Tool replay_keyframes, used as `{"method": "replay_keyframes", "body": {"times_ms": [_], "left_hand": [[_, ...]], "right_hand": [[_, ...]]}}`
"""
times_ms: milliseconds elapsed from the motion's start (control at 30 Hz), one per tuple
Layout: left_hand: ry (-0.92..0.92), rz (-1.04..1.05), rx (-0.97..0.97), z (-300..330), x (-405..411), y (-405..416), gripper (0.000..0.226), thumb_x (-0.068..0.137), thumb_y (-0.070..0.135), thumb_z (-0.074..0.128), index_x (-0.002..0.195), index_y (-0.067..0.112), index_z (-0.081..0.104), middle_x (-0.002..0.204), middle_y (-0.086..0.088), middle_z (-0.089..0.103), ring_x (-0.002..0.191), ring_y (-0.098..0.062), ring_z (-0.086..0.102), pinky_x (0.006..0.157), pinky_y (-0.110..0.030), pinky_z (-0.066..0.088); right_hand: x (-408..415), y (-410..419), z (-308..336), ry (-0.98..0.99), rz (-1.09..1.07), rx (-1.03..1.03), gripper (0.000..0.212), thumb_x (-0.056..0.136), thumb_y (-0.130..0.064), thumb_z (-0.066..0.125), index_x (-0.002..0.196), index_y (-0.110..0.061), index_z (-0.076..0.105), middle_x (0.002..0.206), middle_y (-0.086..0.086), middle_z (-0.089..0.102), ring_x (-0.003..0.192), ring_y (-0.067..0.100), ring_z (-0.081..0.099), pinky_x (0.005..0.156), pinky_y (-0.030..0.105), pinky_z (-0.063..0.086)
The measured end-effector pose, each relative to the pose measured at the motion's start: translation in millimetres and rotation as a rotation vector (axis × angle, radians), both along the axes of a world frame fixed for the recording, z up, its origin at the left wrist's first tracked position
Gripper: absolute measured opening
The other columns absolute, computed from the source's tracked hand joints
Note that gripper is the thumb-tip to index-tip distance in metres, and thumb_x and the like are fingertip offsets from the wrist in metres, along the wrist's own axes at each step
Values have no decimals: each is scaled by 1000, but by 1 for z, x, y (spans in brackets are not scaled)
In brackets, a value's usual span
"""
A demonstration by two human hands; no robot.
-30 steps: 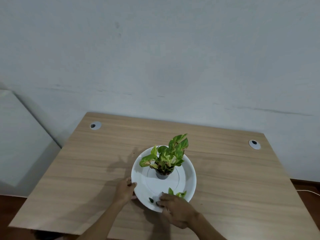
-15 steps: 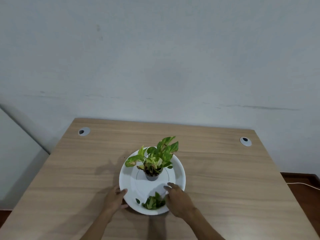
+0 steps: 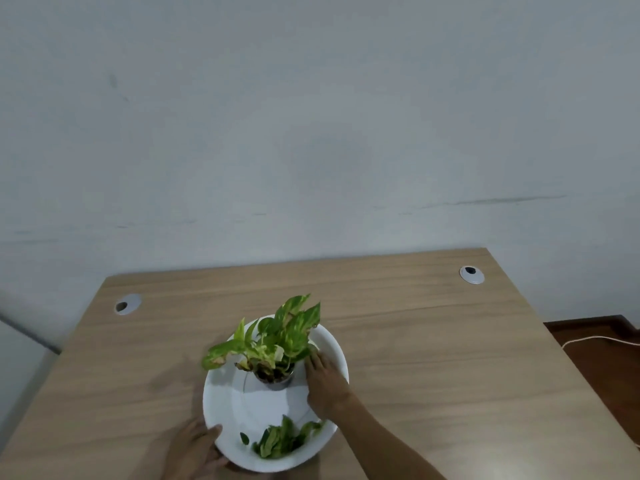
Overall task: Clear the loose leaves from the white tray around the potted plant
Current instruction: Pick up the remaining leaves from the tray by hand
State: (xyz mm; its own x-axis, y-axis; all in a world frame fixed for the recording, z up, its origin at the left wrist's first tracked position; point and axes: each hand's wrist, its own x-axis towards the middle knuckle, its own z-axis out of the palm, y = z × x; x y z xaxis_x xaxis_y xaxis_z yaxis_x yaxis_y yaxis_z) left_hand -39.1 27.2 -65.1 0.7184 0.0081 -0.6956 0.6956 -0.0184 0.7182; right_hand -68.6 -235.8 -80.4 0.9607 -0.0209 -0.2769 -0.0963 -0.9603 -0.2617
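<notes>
Gripping one white tray (image 3: 332,344) rim, left hand (image 3: 194,452), right hand (image 3: 323,382) open, one potted plant (image 3: 273,341)

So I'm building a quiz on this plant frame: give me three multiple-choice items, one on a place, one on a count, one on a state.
1. Where does the pile of loose leaves lie?
A. near edge of the white tray
B. far rim
C. on the table

2. How many round grommets does the table show?
A. one
B. two
C. four

3. What is the left hand doing?
A. lifting the pot
B. holding the tray's rim
C. resting off the table

Answers: 1 A, the pile sits nearest the person; 2 B, one at each far corner; 3 B, its thumb lies over the rim.
</notes>
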Motion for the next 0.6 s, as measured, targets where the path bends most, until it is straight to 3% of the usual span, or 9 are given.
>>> {"method": "replay_keyframes", "body": {"times_ms": [200, 333, 467, 600], "left_hand": [[2, 98, 176, 2, 19, -3, 17, 93, 12, 58, 101, -3, 58, 112, -25, 64, 91, -38, 61, 83, -49, 50], [54, 76, 201, -10, 22, 1, 23, 89, 15, 64, 104, -3, 62, 108, -24, 66, 95, -42, 64, 81, -51, 54], [31, 50, 277, -5, 20, 1, 18, 85, 6, 68, 95, -8, 63, 103, -26, 67, 94, -44, 64, 82, -52, 54], [-15, 51, 323, -3, 23, -2, 16, 86, 8, 67, 91, -7, 66, 98, -23, 68, 85, -39, 64, 72, -44, 55]], "right_hand": [[-29, 14, 12, 103, 63, -2, 73, 94, -27, 53, 149, 3, 14, 158, 22, 11, 144, 35, 16, 116, 46, 27], [-25, 4, 22, -3, -32, 133, 48, 89, -8, 47, 137, -6, 40, 136, 15, 42, 126, 33, 43, 100, 46, 44], [-11, -6, 16, -76, -34, 159, 56, 90, -7, 45, 144, -6, 29, 148, 14, 31, 138, 30, 29, 111, 40, 33], [-13, 7, 7, 36, 70, 31, 68, 92, -15, 45, 149, 3, 12, 158, 23, 8, 146, 36, 7, 120, 45, 15]]}}
